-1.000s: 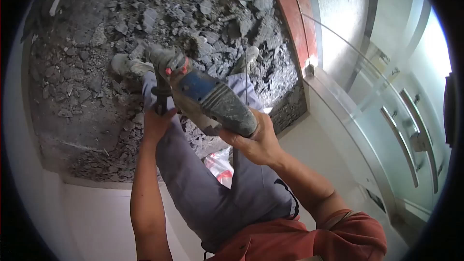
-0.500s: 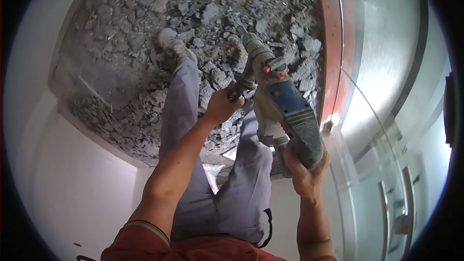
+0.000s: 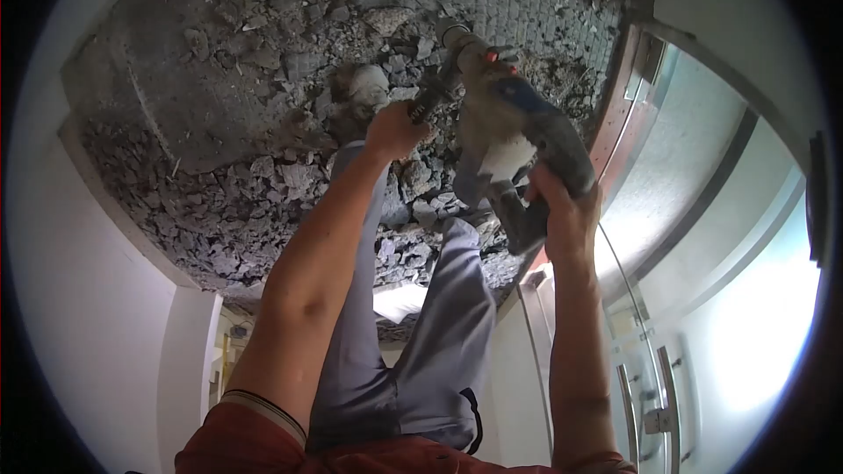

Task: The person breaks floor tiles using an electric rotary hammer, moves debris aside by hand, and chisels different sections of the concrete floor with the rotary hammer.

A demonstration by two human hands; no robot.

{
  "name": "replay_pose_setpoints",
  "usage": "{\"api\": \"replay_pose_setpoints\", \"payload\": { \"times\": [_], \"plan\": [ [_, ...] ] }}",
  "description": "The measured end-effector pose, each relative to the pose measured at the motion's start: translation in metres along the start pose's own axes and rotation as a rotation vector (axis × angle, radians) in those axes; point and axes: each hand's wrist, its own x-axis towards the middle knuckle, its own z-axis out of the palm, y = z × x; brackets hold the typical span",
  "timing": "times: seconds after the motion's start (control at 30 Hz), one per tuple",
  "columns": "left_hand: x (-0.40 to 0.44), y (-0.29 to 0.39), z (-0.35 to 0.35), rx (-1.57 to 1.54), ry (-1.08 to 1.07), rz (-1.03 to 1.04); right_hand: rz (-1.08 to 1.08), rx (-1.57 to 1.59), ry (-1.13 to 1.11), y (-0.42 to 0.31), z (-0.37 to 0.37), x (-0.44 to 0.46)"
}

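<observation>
A dusty rotary hammer drill [image 3: 505, 114] with a blue label and red switches is held in both hands, its front end pointing away from me. My left hand [image 3: 397, 131] is closed round the black side handle near the front. At the back, my right hand [image 3: 565, 206] wraps the rear grip. The front end of the drill reaches the broken concrete [image 3: 386, 22] beyond my legs; the tip of the bit is hard to make out against it. A dust-covered shoe [image 3: 367, 85] stands among the rubble just left of the drill.
Loose grey rubble [image 3: 263, 189] covers the floor around my feet. On the right is a reddish threshold strip [image 3: 617, 114] beside a glass door with metal handles [image 3: 669, 404]. A white wall [image 3: 97, 272] runs along the left. Something white [image 3: 399, 301] lies between my legs.
The view has shifted, showing more floor ahead with a grid pattern. The drill and both hands sit higher in view, and the drill is tilted differently. Both hands keep their hold.
</observation>
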Motion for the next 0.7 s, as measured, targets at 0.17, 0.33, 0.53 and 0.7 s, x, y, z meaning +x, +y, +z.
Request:
{"api": "replay_pose_setpoints", "payload": {
  "times": [0.17,0.33,0.53,0.7],
  "plan": [
    [0.042,-0.033,-0.041,-0.081,-0.061,0.038,0.122,-0.011,-0.08,-0.059,0.068,0.03],
    [0.04,-0.033,-0.056,-0.344,-0.169,-0.085,0.121,-0.157,-0.175,-0.114,0.099,0.034],
    [0.053,-0.019,-0.047,-0.475,-0.099,-0.074,0.089,-0.147,-0.351,-0.15,0.097,0.074],
    [0.051,0.009,-0.056,-0.533,-0.149,-0.171,0.147,-0.154,-0.331,-0.165,0.081,0.102]
  ]
}}
